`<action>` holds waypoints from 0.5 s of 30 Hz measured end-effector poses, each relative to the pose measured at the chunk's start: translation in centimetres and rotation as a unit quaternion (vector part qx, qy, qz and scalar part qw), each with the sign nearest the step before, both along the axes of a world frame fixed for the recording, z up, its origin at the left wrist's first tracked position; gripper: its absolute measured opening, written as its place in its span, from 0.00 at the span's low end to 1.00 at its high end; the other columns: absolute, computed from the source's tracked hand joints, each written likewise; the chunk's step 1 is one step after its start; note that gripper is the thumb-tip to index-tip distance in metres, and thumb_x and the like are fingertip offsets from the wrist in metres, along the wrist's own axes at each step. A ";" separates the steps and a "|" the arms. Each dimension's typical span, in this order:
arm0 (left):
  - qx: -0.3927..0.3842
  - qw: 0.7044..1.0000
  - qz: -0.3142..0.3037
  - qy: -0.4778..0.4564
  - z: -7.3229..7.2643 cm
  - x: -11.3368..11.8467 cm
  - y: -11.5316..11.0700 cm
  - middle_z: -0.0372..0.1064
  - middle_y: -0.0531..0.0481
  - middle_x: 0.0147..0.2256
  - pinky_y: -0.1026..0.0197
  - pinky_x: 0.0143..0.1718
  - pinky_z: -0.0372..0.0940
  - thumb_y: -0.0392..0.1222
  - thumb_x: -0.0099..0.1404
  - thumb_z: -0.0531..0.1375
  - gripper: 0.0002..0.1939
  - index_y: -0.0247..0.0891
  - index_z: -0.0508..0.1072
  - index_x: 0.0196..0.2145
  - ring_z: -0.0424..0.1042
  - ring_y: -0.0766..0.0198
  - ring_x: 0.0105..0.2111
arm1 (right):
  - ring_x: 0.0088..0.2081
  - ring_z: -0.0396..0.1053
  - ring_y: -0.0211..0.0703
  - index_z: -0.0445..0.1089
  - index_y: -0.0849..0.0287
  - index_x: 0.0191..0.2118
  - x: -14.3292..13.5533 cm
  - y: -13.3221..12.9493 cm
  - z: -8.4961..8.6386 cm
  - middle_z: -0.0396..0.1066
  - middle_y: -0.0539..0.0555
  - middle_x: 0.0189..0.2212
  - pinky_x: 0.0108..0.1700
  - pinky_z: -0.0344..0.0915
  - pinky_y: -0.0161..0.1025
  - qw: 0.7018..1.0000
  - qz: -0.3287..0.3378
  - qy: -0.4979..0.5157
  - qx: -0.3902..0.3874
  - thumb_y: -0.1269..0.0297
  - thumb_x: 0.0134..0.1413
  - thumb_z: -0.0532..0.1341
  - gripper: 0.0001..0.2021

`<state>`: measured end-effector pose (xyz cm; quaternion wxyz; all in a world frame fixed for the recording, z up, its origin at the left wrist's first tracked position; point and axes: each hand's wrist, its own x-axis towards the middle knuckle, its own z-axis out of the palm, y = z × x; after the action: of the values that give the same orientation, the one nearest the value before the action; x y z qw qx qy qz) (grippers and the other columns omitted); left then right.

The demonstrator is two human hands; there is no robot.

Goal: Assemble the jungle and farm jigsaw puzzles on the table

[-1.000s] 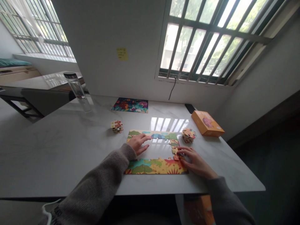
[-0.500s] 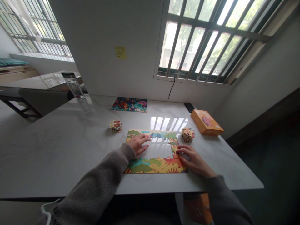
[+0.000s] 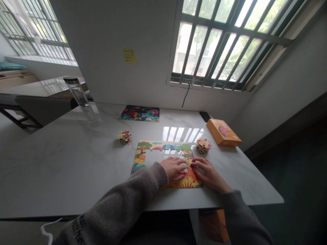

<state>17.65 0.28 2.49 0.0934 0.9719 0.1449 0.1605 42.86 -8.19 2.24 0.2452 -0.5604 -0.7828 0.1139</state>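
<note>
At the frame's lower centre the left hand [image 3: 174,168], fingers loosely spread, hides part of the puzzle [image 3: 140,159]; I can't tell whether the half-curled right hand [image 3: 208,173] grips anything. The left has moved rightward, baring the puzzle's left side.

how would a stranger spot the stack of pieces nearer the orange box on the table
On the white table, find the puzzle with a hollow middle. Just beyond the right hand, between the puzzle and the orange box, sits the stack. Unlike the other stack, it stands right of the puzzle, not left.
</note>
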 end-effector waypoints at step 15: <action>0.002 0.996 0.084 0.028 0.4 -4.5 -0.7 0.58 0.37 0.64 0.38 0.61 0.54 0.64 0.61 0.62 0.38 0.43 0.63 0.63 0.59 0.40 0.61 | 0.61 0.60 0.56 0.67 0.51 0.58 -0.5 -0.7 0.8 0.64 0.60 0.60 0.62 0.61 0.57 1.000 0.001 -0.007 -0.008 0.56 0.66 0.55 0.18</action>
<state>13.15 -0.44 2.90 0.0737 0.9606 0.2283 0.1405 42.37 -8.90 3.03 0.2352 -0.5625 -0.7841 0.1160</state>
